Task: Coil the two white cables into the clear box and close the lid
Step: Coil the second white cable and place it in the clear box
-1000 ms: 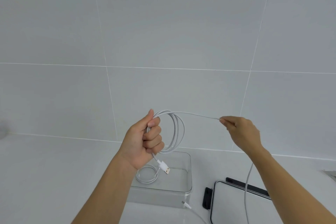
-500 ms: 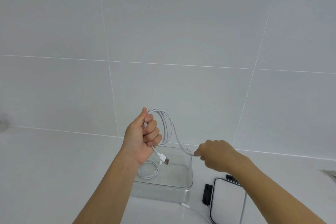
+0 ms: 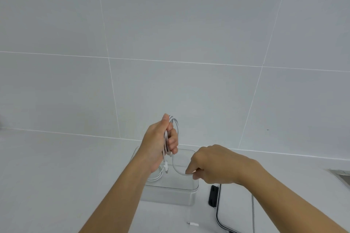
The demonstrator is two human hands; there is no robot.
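My left hand [image 3: 160, 142] is raised above the clear box [image 3: 170, 194] and grips a bundle of loops of a white cable [image 3: 175, 123], whose USB plug hangs below the fist. My right hand [image 3: 214, 164] pinches the same cable lower down, just over the box's right side; the slack runs from there under my right forearm and down past the lid. A second white cable [image 3: 156, 177] lies coiled inside the box, partly hidden by my left wrist. The lid [image 3: 233, 208], clear with a black rim and latch, lies flat to the right of the box.
A small white connector end [image 3: 193, 224] lies on the white counter in front of the box. A tiled wall rises right behind the box. A metal edge [image 3: 341, 174] shows at the far right of the counter.
My right hand has swung from high on the right down to the box, bringing the cable round into another loop. My left hand has turned its bundle edge-on.
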